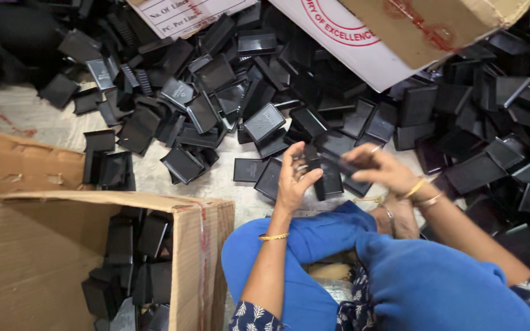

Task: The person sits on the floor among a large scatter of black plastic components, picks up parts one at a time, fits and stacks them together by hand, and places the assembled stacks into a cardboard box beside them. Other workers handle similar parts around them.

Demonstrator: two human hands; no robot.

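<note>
My left hand (294, 181) covers part of the black piece (328, 178) I hold, so where its near edge ends I cannot tell. My right hand (380, 168) is blurred, and its fingers hide the piece's far end. The top edge cuts off the big carton (400, 34) above. The box (50, 257) at lower left runs off the bottom edge, its lower trays (136, 257) lost in shadow. My knees (363, 257) hide the floor beneath.
</note>
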